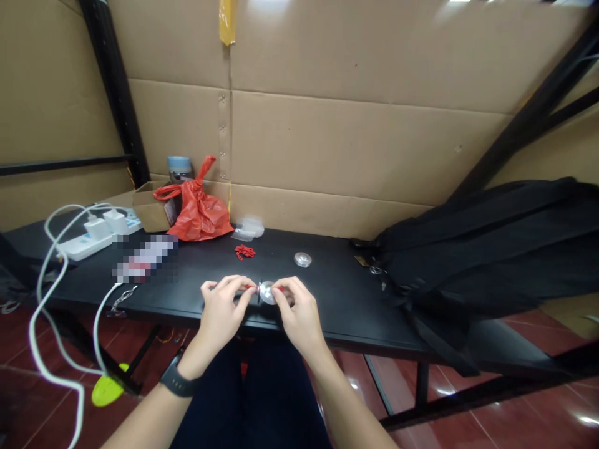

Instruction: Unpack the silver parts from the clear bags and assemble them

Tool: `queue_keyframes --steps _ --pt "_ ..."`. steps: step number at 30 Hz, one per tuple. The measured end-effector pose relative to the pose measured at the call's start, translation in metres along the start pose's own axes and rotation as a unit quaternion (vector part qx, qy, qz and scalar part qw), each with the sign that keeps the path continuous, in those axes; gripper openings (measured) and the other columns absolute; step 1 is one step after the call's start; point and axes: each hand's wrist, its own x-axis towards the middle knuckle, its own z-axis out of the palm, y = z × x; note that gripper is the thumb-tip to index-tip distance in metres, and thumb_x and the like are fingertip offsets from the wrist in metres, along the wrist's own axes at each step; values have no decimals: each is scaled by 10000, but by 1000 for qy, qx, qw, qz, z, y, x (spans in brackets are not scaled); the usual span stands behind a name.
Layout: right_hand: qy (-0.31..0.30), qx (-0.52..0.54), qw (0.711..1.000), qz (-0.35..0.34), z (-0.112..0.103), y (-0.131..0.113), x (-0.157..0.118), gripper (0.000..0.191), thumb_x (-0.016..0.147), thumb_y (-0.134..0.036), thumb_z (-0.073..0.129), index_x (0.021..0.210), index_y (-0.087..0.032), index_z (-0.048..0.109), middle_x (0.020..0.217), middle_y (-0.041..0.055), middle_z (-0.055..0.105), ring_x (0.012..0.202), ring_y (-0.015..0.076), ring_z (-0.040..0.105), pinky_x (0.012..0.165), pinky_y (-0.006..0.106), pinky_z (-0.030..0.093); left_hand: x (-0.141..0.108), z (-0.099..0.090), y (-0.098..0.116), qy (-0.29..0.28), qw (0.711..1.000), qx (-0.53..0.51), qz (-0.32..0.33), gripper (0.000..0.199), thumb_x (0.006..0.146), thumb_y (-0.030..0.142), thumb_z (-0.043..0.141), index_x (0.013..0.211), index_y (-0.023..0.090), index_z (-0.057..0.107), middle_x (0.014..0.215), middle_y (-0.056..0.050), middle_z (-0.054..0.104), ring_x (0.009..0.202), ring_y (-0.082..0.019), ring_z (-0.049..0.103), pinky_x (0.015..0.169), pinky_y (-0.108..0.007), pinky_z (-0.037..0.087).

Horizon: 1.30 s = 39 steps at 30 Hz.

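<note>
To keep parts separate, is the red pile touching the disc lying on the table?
Apart: the head view shows black tabletop between red pile and disc.

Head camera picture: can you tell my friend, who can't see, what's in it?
A person's right hand pinches a shiny round disc beside the left hand, which pinches something red, over a black table. Beyond lie red pieces and another disc; a red plastic bag is at left, a black backpack at right.

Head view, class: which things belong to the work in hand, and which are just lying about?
In the work, seemingly: shiny disc at right hand, red pile, round clear piece.
Lying about: red bag, power strip, black bag, cardboard box.
</note>
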Motion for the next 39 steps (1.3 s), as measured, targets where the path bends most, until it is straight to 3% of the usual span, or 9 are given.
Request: queue_keyframes --steps 6,11,14,21,26,31,35,39 --pt "26 76 996 36 5 -2 -2 201 958 -358 552 874 -197 638 850 57 686 783 183 678 729 289 544 3 -5 1 -14 999 -35 -21 210 970 379 521 916 265 690 1034 5 762 961 -208 689 937 -418 287" --pt "-4 101 995 9 8 -7 -3 207 949 -374 554 874 -198 632 1022 91 673 824 172 689 744 284 578 2 -2 -1 -23 999 -39 14 209 960 383 535 913 265 700 1042 -12 765 1043 -228 670 929 -422 291" --pt "-30 131 991 27 7 -5 -2 214 948 -388 546 871 -196 598 1147 106 663 758 149 695 713 286 592 1 1 -2 -7 999 -24 31 214 963 374 530 902 264 704 1037 -19 769 1073 -236 657 921 -425 297" --pt "-92 188 977 46 0 3 1 248 931 -357 577 1123 -216 646 1150 77 659 752 134 707 679 261 590 0 3 -3 -5 999 2 46 176 958 348 550 923 267 702 1051 -14 765 1009 -223 666 910 -432 283" --pt "-121 217 967 49 -6 0 2 291 887 -382 653 1123 -222 716 1181 76 601 776 124 704 706 259 597 0 2 -1 -4 999 0 48 192 963 352 540 906 258 697 1024 -12 768 984 -216 668 882 -418 299" --pt "-132 204 969 45 -7 0 1 474 719 -359 829 1161 -234 713 1189 62 590 768 128 717 727 269 612 2 0 0 -9 999 -6 38 223 966 367 517 902 254 699 1021 -24 768 990 -220 669 884 -416 316" --pt "-113 140 983 18 -8 -1 2 433 742 -333 807 1158 -250 721 1166 66 633 831 156 716 726 277 614 1 2 -1 -11 999 -2 43 219 961 362 520 915 254 704 1023 -32 763 977 -223 672 887 -418 336" --pt "-100 69 992 -34 -10 -5 3 432 750 -247 769 1179 -263 714 1125 67 662 942 184 680 753 284 601 4 -2 -2 -40 997 4 66 221 968 355 502 949 257 700 1024 -41 756 1103 -247 635 920 -419 369"
